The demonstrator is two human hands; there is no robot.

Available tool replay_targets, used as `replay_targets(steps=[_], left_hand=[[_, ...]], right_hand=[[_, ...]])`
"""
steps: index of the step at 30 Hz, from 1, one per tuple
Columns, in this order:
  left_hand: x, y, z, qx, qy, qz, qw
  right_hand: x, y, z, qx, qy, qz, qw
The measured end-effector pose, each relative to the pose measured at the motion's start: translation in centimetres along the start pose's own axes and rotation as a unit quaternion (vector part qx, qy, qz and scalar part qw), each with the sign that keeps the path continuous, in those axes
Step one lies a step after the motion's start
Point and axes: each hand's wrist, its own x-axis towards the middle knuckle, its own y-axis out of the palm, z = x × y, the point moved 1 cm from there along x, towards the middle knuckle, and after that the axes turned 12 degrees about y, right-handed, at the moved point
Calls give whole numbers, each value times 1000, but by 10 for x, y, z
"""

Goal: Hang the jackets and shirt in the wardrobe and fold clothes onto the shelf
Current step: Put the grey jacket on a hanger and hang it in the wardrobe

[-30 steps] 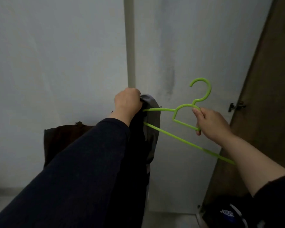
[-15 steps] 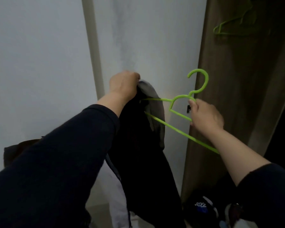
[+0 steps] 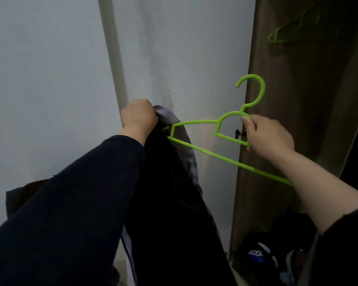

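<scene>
My left hand (image 3: pixel 139 117) is raised in front of the white wall and grips the collar of a dark jacket (image 3: pixel 174 203) with a grey lining, which hangs straight down. My right hand (image 3: pixel 267 137) holds a bright green plastic hanger (image 3: pixel 196 121) by its neck, hook up. The hanger's left arm is pushed into the jacket just below my left hand. Its right arm runs under my right forearm. The jacket's lower part is out of view.
The brown wardrobe door (image 3: pixel 287 120) stands open on the right, with a second green hanger (image 3: pixel 285 32) hanging high inside. Dark clothes, one with white digits (image 3: pixel 256 254), lie piled at the wardrobe's foot. A brown bag (image 3: pixel 23 195) sits low left against the wall.
The view swung right, bringing the wardrobe door and the hanging spare hanger into sight. The hanger's left arm went further into the jacket; both hands kept their grips.
</scene>
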Motion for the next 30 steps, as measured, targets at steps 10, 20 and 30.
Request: replay_targets(steps=[10,20,30], left_hand=[[1,13,3,-13,27,-26,999],[-12,2,-33,-51,85,28,995],[6,-18,1,-11,226,60,972]], right_hand=[[-11,-6,9,-69,-9,64,996],[-35,84,72,67,140,65,986],[-5,60,102,155,64,0,986]])
